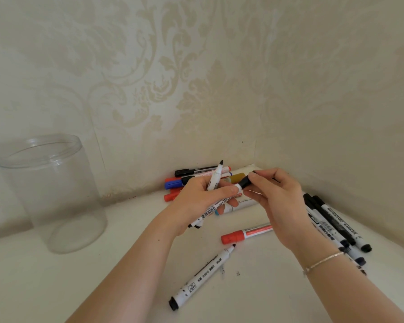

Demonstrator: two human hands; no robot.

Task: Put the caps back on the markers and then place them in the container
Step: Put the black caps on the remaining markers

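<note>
Left hand: the left hand [203,197] has its fingers curled tight around two markers at once.
Marker being capped: a white marker [216,205] lies across the left palm, its tip end poking out just past the left thumb toward the right hand.
Second held marker: an open marker [216,174] sticks up above the left fingers with its black tip bare.
Right hand: the right hand [275,201] pinches a black cap [244,183] between thumb and fingertips.
Cap and tip: the cap touches the marker's end right between the two hands; it looks partly on, but I can't tell if it has clicked.
How to do it well: keep the cap in a straight line with the marker, push until it stops, and hold the left fingers firm so the other marker does not slip.
Open marker on table: one more bare-tipped marker [202,277] lies below both hands, near the wrists.
Red marker: a capped red marker [245,234] lies just under the right palm.
Other markers: a pile [180,183] sits beyond the left fingers, and black ones [336,223] lie to the right of the right hand.
Container: the clear jar [54,194] stands well apart, far left of the left hand, with no markers in it yet.
</note>
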